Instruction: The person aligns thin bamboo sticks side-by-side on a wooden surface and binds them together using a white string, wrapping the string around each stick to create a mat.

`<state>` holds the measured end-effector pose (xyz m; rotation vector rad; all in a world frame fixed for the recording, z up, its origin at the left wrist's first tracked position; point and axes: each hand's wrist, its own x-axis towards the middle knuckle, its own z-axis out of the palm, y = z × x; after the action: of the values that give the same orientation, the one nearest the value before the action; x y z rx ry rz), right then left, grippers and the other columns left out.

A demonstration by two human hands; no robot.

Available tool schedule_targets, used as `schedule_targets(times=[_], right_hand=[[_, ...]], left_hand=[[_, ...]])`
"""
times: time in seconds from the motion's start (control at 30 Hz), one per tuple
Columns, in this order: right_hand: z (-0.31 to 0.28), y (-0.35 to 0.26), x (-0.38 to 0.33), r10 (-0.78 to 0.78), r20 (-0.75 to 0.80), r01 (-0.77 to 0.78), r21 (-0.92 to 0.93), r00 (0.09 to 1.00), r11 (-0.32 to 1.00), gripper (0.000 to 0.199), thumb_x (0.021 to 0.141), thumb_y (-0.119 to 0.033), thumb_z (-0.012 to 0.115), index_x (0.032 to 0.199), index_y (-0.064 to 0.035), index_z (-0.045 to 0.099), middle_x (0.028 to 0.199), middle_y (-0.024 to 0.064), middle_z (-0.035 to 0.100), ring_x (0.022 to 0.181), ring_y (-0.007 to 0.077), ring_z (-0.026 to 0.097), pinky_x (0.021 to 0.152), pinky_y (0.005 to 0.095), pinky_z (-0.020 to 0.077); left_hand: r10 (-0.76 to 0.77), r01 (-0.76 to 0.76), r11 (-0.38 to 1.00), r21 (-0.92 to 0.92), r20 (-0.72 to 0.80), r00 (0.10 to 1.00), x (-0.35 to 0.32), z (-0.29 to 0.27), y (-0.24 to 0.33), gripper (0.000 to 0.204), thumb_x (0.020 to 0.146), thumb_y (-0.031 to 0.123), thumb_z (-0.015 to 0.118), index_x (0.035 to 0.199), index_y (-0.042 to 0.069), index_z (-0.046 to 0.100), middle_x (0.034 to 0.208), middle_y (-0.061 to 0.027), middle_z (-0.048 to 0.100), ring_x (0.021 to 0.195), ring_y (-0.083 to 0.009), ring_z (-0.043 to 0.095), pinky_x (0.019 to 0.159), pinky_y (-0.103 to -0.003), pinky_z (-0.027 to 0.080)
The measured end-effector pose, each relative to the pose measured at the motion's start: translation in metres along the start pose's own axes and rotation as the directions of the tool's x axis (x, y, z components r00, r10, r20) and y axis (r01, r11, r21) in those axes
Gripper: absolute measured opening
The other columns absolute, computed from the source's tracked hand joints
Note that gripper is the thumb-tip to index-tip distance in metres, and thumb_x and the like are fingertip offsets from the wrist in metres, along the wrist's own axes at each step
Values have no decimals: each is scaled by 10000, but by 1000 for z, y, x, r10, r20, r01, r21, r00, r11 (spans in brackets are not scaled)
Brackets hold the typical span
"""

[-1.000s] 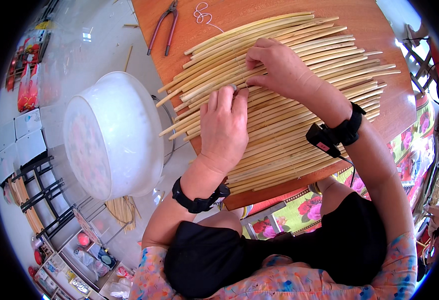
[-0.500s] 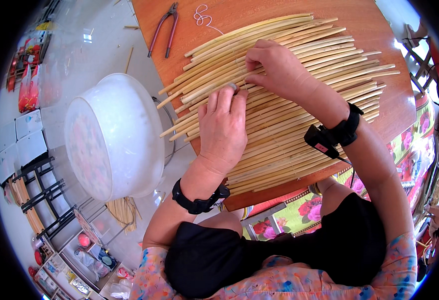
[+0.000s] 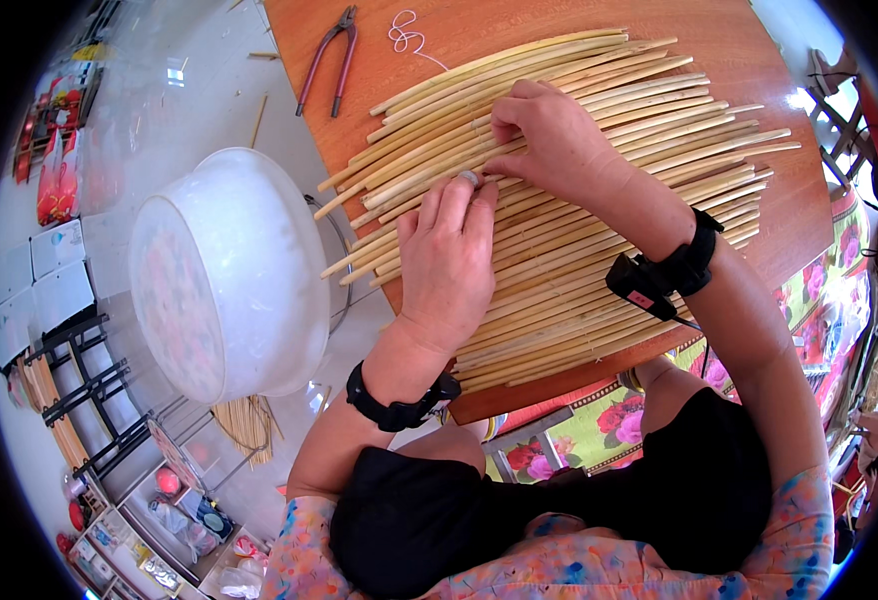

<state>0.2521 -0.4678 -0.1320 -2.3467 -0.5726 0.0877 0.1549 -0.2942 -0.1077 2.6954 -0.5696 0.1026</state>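
Peeled cane rods in a mat on a tabletop. The mat (image 3: pixel 609 255) covers much of the brown wooden table (image 3: pixel 749 60). Beyond its far left corner lie red-handled pliers (image 3: pixel 329 65), handles apart, and a loose curl of white cord (image 3: pixel 406 38); both are clear of the hands. A flower-patterned cloth (image 3: pixel 614 435) shows below the near edge. The rods lie side by side, long axes running left to right and slanting up toward the far right; their left ends are uneven, some projecting past the table's edge. The left hand (image 3: pixel 449 250) rests on the rods, thumb and forefinger close together; the right hand (image 3: pixel 559 140) arches just beside it, forefinger curled, thumb tip low. Whether either pinches a strand cannot be told. Left of the table is a translucent white basin (image 3: pixel 269 270), contents indistinct. At lower left, open boxes (image 3: pixel 162 548) hold plastic bags (image 3: pixel 242 580) and small packets.
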Motion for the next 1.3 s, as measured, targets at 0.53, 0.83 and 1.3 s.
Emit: schedule_targets(times=[0.53,0.83,1.3], right_hand=[[1,4,-1,-79,-66,80,11,995,997,184,762,-102,775,800,-14,618,831,121,613,856,317,619,754,404,522],[1,3,0,-49,-62,50,20,997,999,162,769,-90,769,814,-10,635,838,127,622,833,320,634,742,395,533],[3,3,-2,-49,-92,49,-6,995,999,175,768,-105,778,827,-16,640,840,128,623,823,328,630,736,407,528]], left_hand=[[-1,1,1000,25,1,1000,-1,1,0,416,794,1,684,1204,42,630,1267,-115,579,1151,-283,564,904,-411,412],[-6,6,1000,-17,-9,1000,1,1,0,411,791,-12,676,1196,37,625,1236,-112,579,1156,-292,554,913,-417,402],[-24,24,1000,-14,23,999,2,1,0,483,768,-14,697,1236,73,619,1262,-99,557,1188,-289,542,916,-426,394]])
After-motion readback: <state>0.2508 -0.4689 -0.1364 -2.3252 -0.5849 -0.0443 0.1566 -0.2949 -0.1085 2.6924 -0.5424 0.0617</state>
